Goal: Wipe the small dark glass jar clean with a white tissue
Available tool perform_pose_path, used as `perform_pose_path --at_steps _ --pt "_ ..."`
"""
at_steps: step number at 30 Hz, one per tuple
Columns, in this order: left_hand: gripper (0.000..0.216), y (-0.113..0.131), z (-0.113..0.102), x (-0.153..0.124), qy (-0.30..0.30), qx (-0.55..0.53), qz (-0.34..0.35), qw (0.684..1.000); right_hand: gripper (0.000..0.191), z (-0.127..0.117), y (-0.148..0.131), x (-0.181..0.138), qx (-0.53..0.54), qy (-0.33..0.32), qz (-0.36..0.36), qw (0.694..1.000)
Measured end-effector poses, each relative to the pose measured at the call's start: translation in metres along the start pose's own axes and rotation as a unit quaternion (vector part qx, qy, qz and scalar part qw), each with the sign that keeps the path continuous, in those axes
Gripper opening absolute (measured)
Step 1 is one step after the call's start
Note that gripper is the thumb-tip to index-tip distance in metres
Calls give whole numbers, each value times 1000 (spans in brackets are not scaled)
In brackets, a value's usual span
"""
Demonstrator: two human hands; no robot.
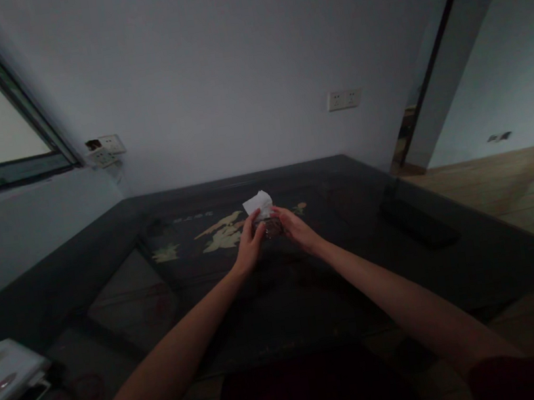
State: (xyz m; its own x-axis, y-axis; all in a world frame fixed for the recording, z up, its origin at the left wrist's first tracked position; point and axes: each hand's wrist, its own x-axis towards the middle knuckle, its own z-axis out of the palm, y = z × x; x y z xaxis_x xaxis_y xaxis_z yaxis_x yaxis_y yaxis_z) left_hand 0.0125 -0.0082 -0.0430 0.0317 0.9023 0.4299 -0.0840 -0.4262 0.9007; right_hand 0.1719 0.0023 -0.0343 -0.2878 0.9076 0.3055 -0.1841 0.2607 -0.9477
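Observation:
Over the middle of the dark table, both hands meet around a small clear container (273, 227) that looks like glass; its exact kind is too dim to tell. A crumpled white tissue (258, 204) stands up from its far side, above the fingers. My left hand (251, 240) is closed on the container's left side, thumb toward me. Gripping the right side is my right hand (297, 227), its fingertips near the tissue's lower edge. Whether the tissue is inside the container or only pressed against it, I cannot tell.
A glossy dark table (243, 316) with a pale bird-and-flower pattern (222, 236) stands against the wall. A flat black object (419, 225) lies on its right part. At the near left sits a white device (8, 372) with a cable. Wall sockets (344, 100) are above the table.

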Motion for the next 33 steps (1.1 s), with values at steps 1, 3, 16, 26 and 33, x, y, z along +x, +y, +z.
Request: perform_pose_path --at_steps 1,3,16,26,33 --pt "50 0 -2 0 -13 53 40 998 66 0 -1 -1 2 -11 1 1000" --pt "51 -1 -4 0 -32 125 94 987 63 1 -2 -3 -2 -30 -5 1000" --pt "41 0 -7 4 -21 150 106 983 44 3 -3 -5 60 -4 46 997" --pt "70 1 -28 24 119 33 17 992 49 -8 9 3 142 73 53 986" --pt "29 3 -25 22 103 69 7 992 57 5 10 -1 146 65 67 985"
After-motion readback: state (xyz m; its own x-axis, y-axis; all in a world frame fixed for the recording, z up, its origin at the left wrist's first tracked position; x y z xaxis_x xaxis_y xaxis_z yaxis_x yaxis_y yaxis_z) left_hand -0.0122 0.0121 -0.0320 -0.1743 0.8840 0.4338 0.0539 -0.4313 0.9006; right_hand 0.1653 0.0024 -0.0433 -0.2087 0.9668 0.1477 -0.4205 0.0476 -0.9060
